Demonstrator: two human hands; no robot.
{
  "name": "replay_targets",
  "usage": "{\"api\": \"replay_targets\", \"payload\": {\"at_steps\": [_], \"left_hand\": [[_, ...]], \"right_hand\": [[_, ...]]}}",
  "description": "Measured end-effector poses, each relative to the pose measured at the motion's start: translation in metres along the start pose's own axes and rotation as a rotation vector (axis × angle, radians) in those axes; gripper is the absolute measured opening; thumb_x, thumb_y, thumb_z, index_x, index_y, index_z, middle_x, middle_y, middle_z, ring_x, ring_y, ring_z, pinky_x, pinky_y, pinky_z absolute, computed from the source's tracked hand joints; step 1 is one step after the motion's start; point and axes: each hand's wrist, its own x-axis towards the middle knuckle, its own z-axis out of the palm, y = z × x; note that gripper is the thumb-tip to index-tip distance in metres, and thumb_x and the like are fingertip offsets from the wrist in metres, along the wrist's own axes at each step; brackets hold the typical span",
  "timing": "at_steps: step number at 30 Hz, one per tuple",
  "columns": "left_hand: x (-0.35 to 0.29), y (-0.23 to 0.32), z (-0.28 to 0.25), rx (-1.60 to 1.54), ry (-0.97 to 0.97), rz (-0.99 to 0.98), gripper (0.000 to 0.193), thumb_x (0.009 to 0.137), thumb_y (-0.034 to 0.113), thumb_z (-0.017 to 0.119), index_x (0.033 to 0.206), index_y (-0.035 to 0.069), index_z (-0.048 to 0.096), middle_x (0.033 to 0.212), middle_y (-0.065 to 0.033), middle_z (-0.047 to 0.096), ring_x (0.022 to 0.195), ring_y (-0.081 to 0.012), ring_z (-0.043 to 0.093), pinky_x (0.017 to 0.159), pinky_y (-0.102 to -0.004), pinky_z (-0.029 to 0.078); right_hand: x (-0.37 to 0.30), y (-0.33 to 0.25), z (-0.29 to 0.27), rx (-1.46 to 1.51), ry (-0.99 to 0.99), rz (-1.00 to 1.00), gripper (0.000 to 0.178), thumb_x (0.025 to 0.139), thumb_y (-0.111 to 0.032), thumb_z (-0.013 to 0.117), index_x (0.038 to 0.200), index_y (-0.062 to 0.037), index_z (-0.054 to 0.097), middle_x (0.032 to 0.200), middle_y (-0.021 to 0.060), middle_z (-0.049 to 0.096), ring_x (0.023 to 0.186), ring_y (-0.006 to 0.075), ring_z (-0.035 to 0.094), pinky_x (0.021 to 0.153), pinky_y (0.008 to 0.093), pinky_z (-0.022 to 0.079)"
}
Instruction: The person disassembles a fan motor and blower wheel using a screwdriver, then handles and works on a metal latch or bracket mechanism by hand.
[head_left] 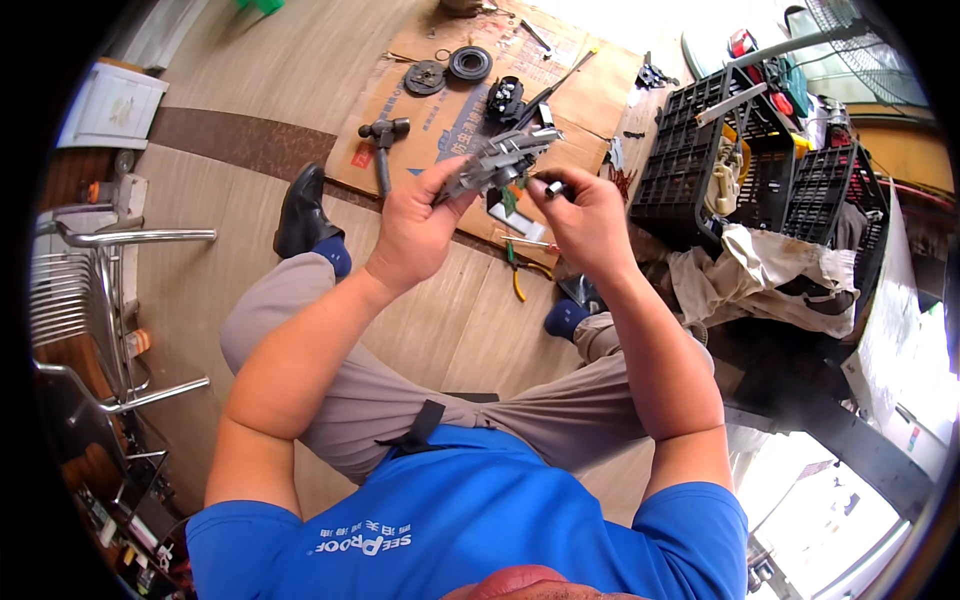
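Note:
In front of me, my left hand (418, 228) is closed around one end of a grey metal machine part (495, 163), an irregular casting with ridges, tilted up to the right. My right hand (588, 222), close beside it, pinches a small shiny metal cylinder (555, 188) between thumb and fingers. The two pieces look apart. Below them lies a flattened cardboard sheet (420, 115) on the floor. A hammer (382, 150) rests at its left edge. Pliers with green and yellow handles (516, 272) lie just below my right hand's fingers.
Farther out on the cardboard are a black ring-shaped part (470, 64), a dark disc (425, 77) and a black part (507, 98). Black plastic crates (680, 165) with tools and cloth stand at the right. A metal-framed chair (100, 300) is on the left.

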Motion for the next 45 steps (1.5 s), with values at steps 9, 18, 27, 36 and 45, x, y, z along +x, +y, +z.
{"api": "replay_targets", "payload": {"at_steps": [9, 18, 27, 36, 45], "left_hand": [[-0.007, 0.021, -0.007, 0.397, 0.058, 0.54, 0.041, 0.08, -0.012, 0.059, 0.119, 0.0, 0.061, 0.113, -0.019, 0.064, 0.101, -0.0323, 0.065, 0.092, -0.0361, 0.05], [-0.014, 0.02, -0.011, 0.595, 0.06, 0.801, 0.031, 0.085, 0.008, 0.059, 0.114, 0.009, 0.069, 0.114, -0.0161, 0.061, 0.114, -0.0332, 0.059, 0.103, -0.0492, 0.043], [-0.019, 0.021, -0.013, 0.661, 0.047, 0.794, 0.03, 0.086, 0.011, 0.057, 0.114, 0.011, 0.068, 0.12, -0.0147, 0.058, 0.122, -0.0342, 0.053, 0.108, -0.0506, 0.039], [-0.017, 0.022, -0.008, 0.595, 0.059, 0.717, 0.035, 0.081, 0.001, 0.061, 0.116, 0.004, 0.065, 0.116, -0.0162, 0.059, 0.116, -0.0352, 0.057, 0.102, -0.044, 0.045], [-0.014, 0.013, -0.01, 0.056, 0.052, -0.058, 0.026, 0.097, 0.013, 0.054, 0.117, -0.004, 0.06, 0.099, -0.0102, 0.067, 0.087, -0.0133, 0.062, 0.079, -0.0256, 0.049]], "right_hand": [[-0.006, 0.014, 0.01, 0.947, -0.465, 0.282, 0.017, 0.096, -0.017, 0.059, 0.107, -0.0042, 0.06, 0.081, 0.0039, 0.063, 0.054, 0.0081, 0.046, 0.048, 0.0229, 0.034], [-0.011, 0.018, 0.024, 1.123, -0.365, 0.332, 0.041, 0.095, -0.031, 0.057, 0.129, -0.0089, 0.053, 0.118, 0.0069, 0.062, 0.099, 0.0196, 0.065, 0.08, 0.037, 0.057], [-0.006, 0.025, 0.028, 1.102, -0.387, 0.348, 0.038, 0.093, -0.033, 0.059, 0.125, -0.0112, 0.056, 0.114, 0.0046, 0.063, 0.099, 0.0186, 0.064, 0.082, 0.0386, 0.055], [-0.003, 0.023, 0.026, 1.128, -0.391, 0.36, 0.029, 0.094, -0.027, 0.059, 0.118, -0.0105, 0.057, 0.101, 0.004, 0.064, 0.08, 0.0142, 0.063, 0.063, 0.0298, 0.051], [0.001, 0.005, 0.027, 0.885, -0.386, 0.469, 0.024, 0.099, -0.029, 0.055, 0.097, -0.0053, 0.059, 0.076, 0.0036, 0.061, 0.053, 0.0071, 0.046, 0.044, 0.0218, 0.032]]}}
